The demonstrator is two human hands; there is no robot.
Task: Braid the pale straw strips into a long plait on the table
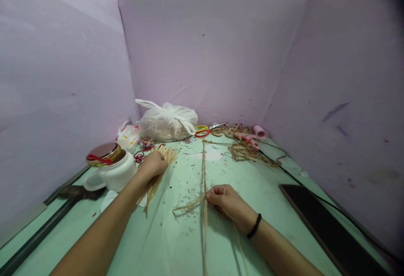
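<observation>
My left hand (154,165) is closed over a bundle of pale, dry raffia strands (170,154), which fan out past the knuckles and trail below the wrist. Which strands the fingers grip is hidden. My right hand (222,200), with a black band on its wrist, pinches the lower end of a thin raffia braid (204,166). The braid runs straight away from me over the table. Loose strands (189,205) spread from the pinch to the left, and others hang toward me.
The green table (176,242) has purple walls around it. At left stand a white pot (118,173) with its lid tilted and a hammer (53,213). Behind lie a white plastic bag (170,120), scissors (205,131), coiled twine (246,152) and a pink glue gun (248,138). A dark flat slab (328,229) lies right.
</observation>
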